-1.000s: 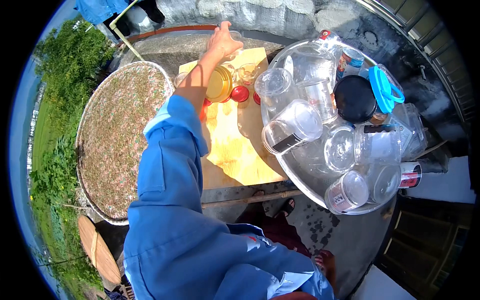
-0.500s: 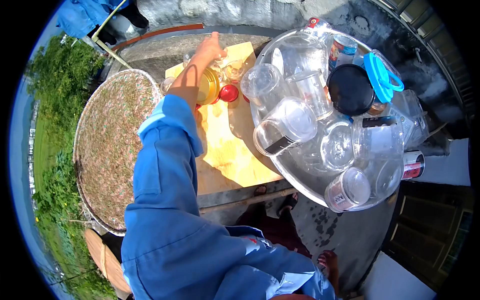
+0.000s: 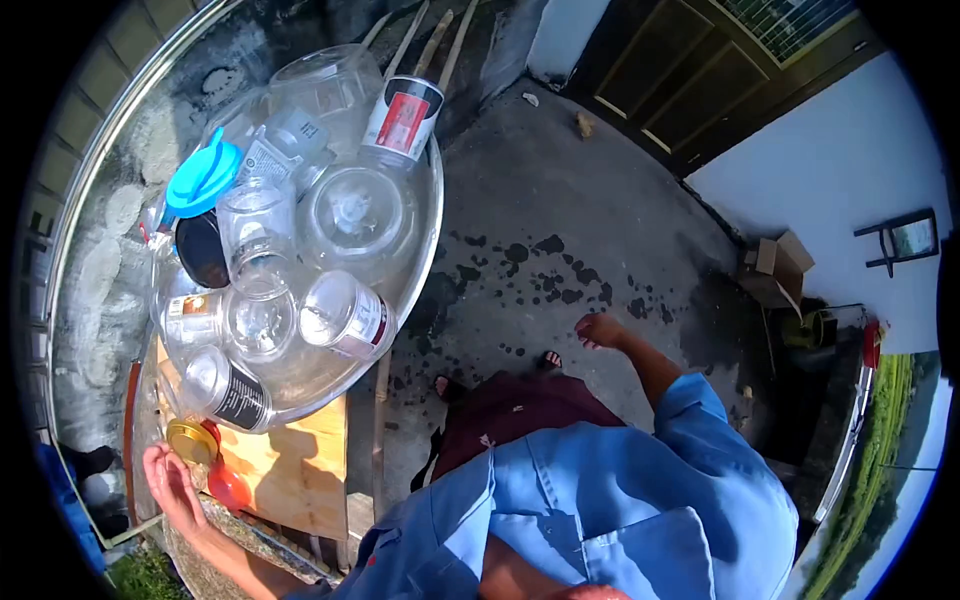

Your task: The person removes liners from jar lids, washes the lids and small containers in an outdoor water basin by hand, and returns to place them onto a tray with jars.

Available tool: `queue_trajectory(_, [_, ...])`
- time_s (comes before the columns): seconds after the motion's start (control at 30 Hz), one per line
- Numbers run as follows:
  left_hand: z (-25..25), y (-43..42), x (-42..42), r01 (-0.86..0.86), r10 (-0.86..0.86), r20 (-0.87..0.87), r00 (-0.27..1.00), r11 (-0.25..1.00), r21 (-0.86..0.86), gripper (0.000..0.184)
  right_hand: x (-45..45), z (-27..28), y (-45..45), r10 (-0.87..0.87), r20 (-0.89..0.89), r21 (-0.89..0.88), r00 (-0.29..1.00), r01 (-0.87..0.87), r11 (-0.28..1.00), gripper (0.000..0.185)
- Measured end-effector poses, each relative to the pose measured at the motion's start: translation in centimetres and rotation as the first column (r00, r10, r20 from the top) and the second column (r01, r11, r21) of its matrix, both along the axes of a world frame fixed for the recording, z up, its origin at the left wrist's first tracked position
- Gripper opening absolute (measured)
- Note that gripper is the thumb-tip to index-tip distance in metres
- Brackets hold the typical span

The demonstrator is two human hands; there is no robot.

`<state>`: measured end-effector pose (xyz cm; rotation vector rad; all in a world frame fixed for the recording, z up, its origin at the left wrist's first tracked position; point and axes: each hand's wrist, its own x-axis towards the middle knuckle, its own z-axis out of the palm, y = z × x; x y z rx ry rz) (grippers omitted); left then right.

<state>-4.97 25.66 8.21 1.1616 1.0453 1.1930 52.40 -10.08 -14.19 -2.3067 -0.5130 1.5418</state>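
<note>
My left hand is at the lower left with its fingers spread, and I see nothing in it. Close beside it are a gold lid and a red lid on a wooden board. Hanging over the concrete floor by my side, my right hand has its fingers loosely curled in, with no object visible in it. A large round metal tray carries several clear plastic jars, a black lid and a blue lid with a handle.
Wet spots mark the concrete floor. A dark door and a white wall stand beyond. On the right are a cardboard box and a small frame-like object. A printed can sits at the tray's edge.
My view has swung to the right, bringing the door and floor into sight. My left hand, earlier reaching among jars on the board, is now at the lower left. My right hand has come into view.
</note>
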Motion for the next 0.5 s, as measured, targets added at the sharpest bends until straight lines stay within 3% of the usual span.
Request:
queue_trajectory(0.03, [0.5,-3.3,1.1,0.297,-0.298,0.082,0.951,0.955,0.027,0.019,0.1,-0.7,-0.7,-0.038,-0.008,0.032,0.999,0.039,0.999,0.024])
queue_trajectory(0.07, [0.0,-6.0,2.4,0.469,-0.469,0.113,0.876,0.883,0.023,0.021,0.3,-1.5,-1.5,-0.077,-0.024,0.056,0.997,0.079,0.995,0.023])
queue_trajectory(0.1, [-0.7,-8.0,5.5,0.524,-0.525,0.110,0.844,0.851,0.033,0.021,0.8,-2.2,-2.4,-0.097,-0.043,0.086,0.994,0.100,0.991,0.022])
queue_trajectory(0.17, [-3.4,-12.5,10.4,0.626,-0.564,0.332,0.756,0.771,-0.116,0.022,0.7,-3.1,-4.7,-0.182,-0.058,0.113,0.982,0.187,0.976,0.021])
queue_trajectory(0.23, [-5.8,-16.1,15.8,0.651,-0.506,0.446,0.738,0.709,-0.272,0.024,1.1,-4.7,-7.9,-0.232,-0.069,0.165,0.970,0.240,0.956,0.020])
queue_trajectory(0.27, [-6.0,-17.6,20.2,0.584,-0.484,0.351,0.802,0.761,-0.283,0.018,1.4,-5.2,-9.3,-0.277,-0.074,0.187,0.958,0.286,0.940,0.020])
queue_trajectory(0.33, [-8.4,-18.1,25.7,0.637,-0.615,0.191,0.765,0.681,-0.362,0.019,2.1,-5.7,-12.9,-0.281,-0.066,0.094,0.957,0.287,0.953,0.021])
queue_trajectory(0.4, [-8.6,-19.4,31.3,0.662,-0.736,-0.013,0.677,0.617,-0.426,0.016,2.3,-6.9,-17.0,-0.360,-0.059,0.097,0.931,0.365,0.926,0.021])
queue_trajectory(0.43, [-9.0,-19.9,33.6,0.698,-0.773,-0.012,0.634,0.579,-0.423,0.016,2.1,-7.4,-19.1,-0.382,-0.055,0.087,0.922,0.386,0.918,0.021])
queue_trajectory(0.5, [-10.2,-20.8,38.4,0.778,-0.881,-0.164,0.444,0.470,-0.417,0.016,1.3,-7.1,-23.3,-0.519,-0.037,0.084,0.854,0.520,0.850,0.021])
